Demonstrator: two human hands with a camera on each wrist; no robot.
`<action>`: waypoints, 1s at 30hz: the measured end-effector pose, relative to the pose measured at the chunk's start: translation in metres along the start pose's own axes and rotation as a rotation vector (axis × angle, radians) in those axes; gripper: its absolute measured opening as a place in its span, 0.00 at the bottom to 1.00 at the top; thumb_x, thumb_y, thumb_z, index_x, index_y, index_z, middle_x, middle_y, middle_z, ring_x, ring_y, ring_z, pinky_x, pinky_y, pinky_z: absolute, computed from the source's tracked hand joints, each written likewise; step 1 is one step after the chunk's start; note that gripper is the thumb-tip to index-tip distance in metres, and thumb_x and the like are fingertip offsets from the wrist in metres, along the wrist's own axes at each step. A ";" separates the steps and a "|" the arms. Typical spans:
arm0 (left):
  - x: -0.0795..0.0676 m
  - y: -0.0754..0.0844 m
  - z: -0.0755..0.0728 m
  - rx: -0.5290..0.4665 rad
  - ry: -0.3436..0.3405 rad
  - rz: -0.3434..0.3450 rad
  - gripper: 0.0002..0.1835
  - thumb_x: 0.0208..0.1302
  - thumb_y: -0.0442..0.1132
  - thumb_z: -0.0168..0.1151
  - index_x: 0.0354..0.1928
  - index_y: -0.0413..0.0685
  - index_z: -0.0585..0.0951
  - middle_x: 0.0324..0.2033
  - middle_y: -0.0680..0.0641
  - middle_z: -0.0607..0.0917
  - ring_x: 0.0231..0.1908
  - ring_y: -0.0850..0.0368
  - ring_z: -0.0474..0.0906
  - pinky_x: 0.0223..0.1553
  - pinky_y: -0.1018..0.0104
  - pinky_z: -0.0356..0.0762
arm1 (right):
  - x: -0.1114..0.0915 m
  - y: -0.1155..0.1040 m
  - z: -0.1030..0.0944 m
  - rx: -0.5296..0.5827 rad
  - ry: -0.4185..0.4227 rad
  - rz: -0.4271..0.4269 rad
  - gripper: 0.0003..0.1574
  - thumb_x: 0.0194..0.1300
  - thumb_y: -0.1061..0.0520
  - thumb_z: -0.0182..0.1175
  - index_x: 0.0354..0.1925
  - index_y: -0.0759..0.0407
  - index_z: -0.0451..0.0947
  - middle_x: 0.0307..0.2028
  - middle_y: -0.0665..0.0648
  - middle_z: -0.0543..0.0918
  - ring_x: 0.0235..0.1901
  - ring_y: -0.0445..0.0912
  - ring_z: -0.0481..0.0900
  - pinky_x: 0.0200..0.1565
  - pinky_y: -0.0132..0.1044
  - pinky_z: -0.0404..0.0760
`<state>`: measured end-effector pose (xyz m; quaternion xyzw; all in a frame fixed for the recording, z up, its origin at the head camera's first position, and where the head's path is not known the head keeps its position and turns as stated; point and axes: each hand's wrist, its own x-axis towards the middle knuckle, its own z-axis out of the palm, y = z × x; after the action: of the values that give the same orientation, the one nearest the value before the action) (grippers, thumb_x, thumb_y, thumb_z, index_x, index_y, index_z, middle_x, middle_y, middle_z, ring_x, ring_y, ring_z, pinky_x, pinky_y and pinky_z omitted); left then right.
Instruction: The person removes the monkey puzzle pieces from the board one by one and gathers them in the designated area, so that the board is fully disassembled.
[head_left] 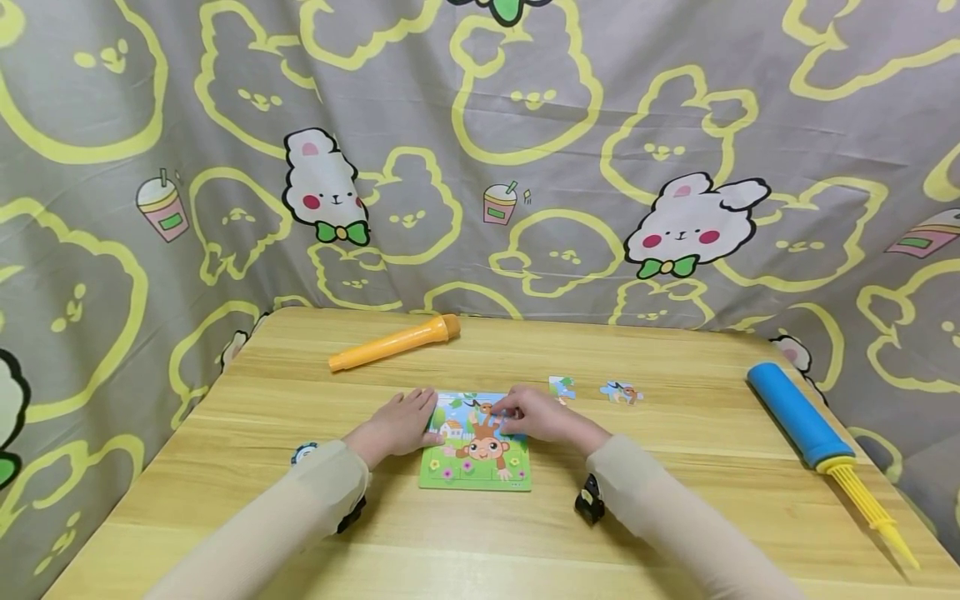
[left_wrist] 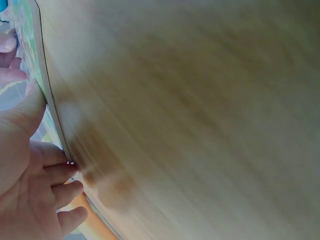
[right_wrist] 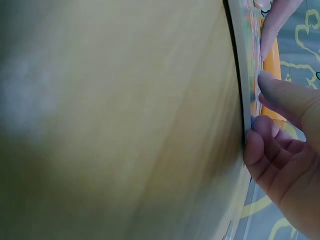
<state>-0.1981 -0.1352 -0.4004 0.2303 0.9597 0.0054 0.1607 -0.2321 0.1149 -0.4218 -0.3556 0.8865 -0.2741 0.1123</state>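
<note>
– How many things mid-frame?
– One left hand (head_left: pixel 401 423), one right hand (head_left: pixel 546 414) and one puzzle board (head_left: pixel 476 482).
– Loose puzzle pieces (head_left: pixel 624 392)?
– At least two, right of centre; too small for a surer count.
– Toy microphones (head_left: pixel 393 343)?
– One, left of centre. Also one pump (head_left: pixel 799 417), far right, and one disc (head_left: pixel 304 452), lower left.
– Drink cups (head_left: pixel 500 205) printed on the curtain (head_left: pixel 420 100)?
– Three: left, centre and right edge. One curtain, one table (head_left: pixel 480 546).

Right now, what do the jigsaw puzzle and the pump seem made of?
Jigsaw puzzle: probably smooth printed cardboard, though thin wood is possible; its edge looks plain and pale. Pump: likely satin-looking plastic, given its even colour and ribbed yellow shaft.
</note>
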 end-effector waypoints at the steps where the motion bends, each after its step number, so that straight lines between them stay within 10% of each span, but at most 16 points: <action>1: 0.000 0.000 0.000 -0.001 0.000 -0.001 0.40 0.66 0.57 0.48 0.68 0.34 0.54 0.68 0.38 0.54 0.67 0.43 0.47 0.64 0.48 0.46 | 0.000 0.000 0.000 -0.016 -0.003 -0.001 0.19 0.61 0.57 0.61 0.51 0.58 0.79 0.30 0.46 0.71 0.27 0.41 0.67 0.27 0.33 0.69; 30: 0.002 -0.001 0.001 0.017 -0.002 -0.003 0.41 0.66 0.59 0.47 0.68 0.35 0.54 0.68 0.38 0.53 0.67 0.43 0.46 0.64 0.47 0.46 | 0.003 -0.008 0.001 0.044 0.014 0.072 0.13 0.60 0.63 0.61 0.45 0.56 0.80 0.38 0.55 0.66 0.32 0.47 0.64 0.32 0.38 0.66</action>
<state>-0.1998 -0.1355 -0.4021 0.2303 0.9599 -0.0031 0.1597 -0.2294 0.1076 -0.4182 -0.3191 0.8931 -0.2919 0.1239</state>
